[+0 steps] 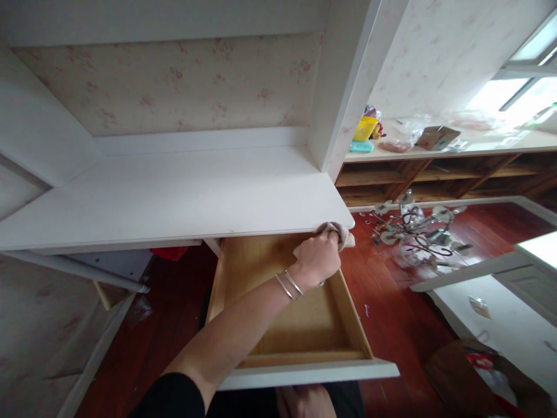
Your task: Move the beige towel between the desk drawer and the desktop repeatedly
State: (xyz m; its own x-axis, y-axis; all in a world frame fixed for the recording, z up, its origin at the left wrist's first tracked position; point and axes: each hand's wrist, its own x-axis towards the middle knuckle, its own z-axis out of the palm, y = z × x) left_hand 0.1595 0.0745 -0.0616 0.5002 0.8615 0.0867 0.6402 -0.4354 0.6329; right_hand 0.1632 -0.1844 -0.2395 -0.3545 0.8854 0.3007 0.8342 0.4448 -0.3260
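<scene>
My left hand (318, 259), with two silver bangles at the wrist, reaches across an open drawer (278, 316). Its fingers are closed round a crumpled greyish-beige cloth (337, 232). The cloth rests against the front edge of a white desktop (204, 191), close to its rounded right corner. Bare wood lines the pulled-out drawer beneath my forearm. At the bottom edge, just below the drawer's white front (304, 374), part of my right hand (307, 402) shows near my dark clothing; its fingers are mostly hidden.
White uprights frame the desktop. A chandelier (418, 232) lies on the red wooden floor (383, 307) at right. Behind it, a long low shelf unit (391, 174) carries a yellow container (365, 128) and plastic bags. A white cabinet (513, 307) and brown box (470, 377) stand lower right.
</scene>
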